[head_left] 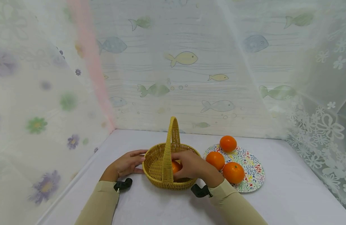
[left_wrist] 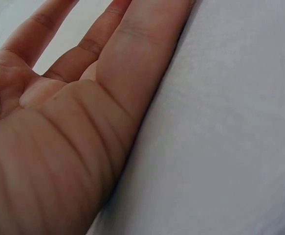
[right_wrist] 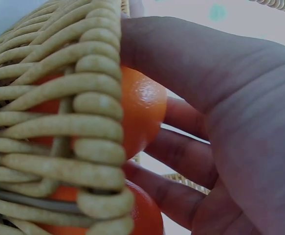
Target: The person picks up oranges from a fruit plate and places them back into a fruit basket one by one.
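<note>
A yellow woven basket (head_left: 154,170) with a tall arched handle stands on the white table. My right hand (head_left: 191,164) reaches inside it and grips an orange (head_left: 176,167), thumb on one side and fingers on the other. In the right wrist view, this orange (right_wrist: 144,110) shows past the woven rim, and a second orange (right_wrist: 144,210) is below it, in the basket. At the basket's left side, my left hand (head_left: 130,163) touches the wall with extended fingers. Its fingertips and the basket are outside the left wrist view.
Right of the basket lies a round, colourfully speckled plate (head_left: 251,170). It bears a rear orange (head_left: 228,144), a left orange (head_left: 215,160) and a front orange (head_left: 233,172). A fish-patterned curtain (head_left: 187,93) hangs behind the table, with flowered sheets at both sides.
</note>
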{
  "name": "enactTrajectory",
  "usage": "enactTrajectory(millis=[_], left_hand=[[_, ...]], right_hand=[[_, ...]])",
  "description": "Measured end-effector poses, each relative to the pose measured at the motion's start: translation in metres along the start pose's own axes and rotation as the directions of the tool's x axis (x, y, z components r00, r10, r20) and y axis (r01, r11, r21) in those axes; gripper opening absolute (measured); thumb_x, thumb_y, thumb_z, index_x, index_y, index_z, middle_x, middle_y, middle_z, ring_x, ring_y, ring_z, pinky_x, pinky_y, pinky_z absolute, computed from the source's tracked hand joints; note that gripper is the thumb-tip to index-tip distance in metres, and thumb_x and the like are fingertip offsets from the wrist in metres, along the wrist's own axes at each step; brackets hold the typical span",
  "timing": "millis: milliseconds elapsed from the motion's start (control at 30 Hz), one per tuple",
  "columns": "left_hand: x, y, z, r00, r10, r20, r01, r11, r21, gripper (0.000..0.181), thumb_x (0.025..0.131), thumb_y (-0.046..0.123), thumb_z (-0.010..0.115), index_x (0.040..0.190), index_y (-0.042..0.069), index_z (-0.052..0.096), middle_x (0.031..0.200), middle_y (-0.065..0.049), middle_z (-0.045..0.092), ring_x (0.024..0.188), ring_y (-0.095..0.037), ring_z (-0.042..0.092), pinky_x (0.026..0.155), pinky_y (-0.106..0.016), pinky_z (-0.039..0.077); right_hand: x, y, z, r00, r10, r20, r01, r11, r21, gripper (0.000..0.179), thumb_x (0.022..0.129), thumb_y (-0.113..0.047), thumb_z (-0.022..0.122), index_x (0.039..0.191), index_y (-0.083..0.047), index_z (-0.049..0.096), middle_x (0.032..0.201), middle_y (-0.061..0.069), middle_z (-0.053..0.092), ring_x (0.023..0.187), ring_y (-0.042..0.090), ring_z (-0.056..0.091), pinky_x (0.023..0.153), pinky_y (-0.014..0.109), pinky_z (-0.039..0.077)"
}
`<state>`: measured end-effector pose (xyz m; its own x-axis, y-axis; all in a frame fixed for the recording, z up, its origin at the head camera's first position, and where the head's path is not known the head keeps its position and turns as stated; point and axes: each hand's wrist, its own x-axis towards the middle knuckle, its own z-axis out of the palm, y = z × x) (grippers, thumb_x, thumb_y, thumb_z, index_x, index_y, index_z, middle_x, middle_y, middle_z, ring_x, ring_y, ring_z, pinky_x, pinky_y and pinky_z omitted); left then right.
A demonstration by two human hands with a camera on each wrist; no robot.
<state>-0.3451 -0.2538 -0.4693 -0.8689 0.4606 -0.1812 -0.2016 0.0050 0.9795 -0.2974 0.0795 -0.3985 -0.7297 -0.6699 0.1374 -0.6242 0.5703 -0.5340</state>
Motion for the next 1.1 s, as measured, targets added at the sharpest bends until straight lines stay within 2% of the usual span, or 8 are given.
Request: enactTrajectory(millis=[300,633,933,1100], left_hand=[[0.0,0.0,0.0,1.0,-0.009,-0.012,0.009,1.0,-0.016,0.058,0.103,0.015,0.064,0.157,0.01,0.043,0.145,-0.007,0.062,0.121,-0.022,0.068,0.094,-0.056,0.059],[-0.001,0.001,0.001,1.0,-0.013,-0.017,0.012,1.0,-0.017,0.058,0.103,0.015,0.064,0.157,0.01,0.042,0.143,-0.007,0.063,0.12,-0.021,0.068,0.094,-0.056,0.059],[0.0,0.0,0.0,1.0,-0.013,-0.024,0.013,1.0,-0.01,0.06,0.103,0.017,0.066,0.158,0.011,0.042,0.148,-0.008,0.059,0.123,-0.022,0.067,0.095,-0.056,0.059],[-0.001,0.001,0.001,0.999,-0.018,-0.03,0.018,1.0,-0.012,0.06,0.102,0.017,0.066,0.157,0.011,0.043,0.146,-0.008,0.061,0.121,-0.022,0.067,0.095,-0.056,0.059]], right_hand=[[-0.002,-0.001,-0.001,1.0,0.001,0.028,-0.001,1.0,-0.002,0.04,0.078,-0.035,0.091,0.112,-0.04,0.069,0.099,-0.017,0.068,0.088,0.011,0.06,0.072,0.023,0.054],[-0.004,-0.005,-0.004,0.998,0.039,0.04,-0.039,0.999,-0.013,0.04,0.077,-0.029,0.09,0.111,-0.038,0.069,0.097,-0.014,0.068,0.087,0.011,0.059,0.071,0.023,0.054],[-0.005,-0.002,-0.007,0.998,0.037,0.047,-0.037,0.999,-0.01,0.042,0.076,-0.038,0.092,0.112,-0.039,0.07,0.097,-0.012,0.069,0.085,0.013,0.059,0.069,0.024,0.053],[-0.006,-0.002,-0.012,0.997,0.046,0.056,-0.046,0.999,-0.003,0.044,0.077,-0.041,0.092,0.115,-0.037,0.071,0.1,-0.01,0.07,0.09,0.018,0.061,0.072,0.026,0.054]])
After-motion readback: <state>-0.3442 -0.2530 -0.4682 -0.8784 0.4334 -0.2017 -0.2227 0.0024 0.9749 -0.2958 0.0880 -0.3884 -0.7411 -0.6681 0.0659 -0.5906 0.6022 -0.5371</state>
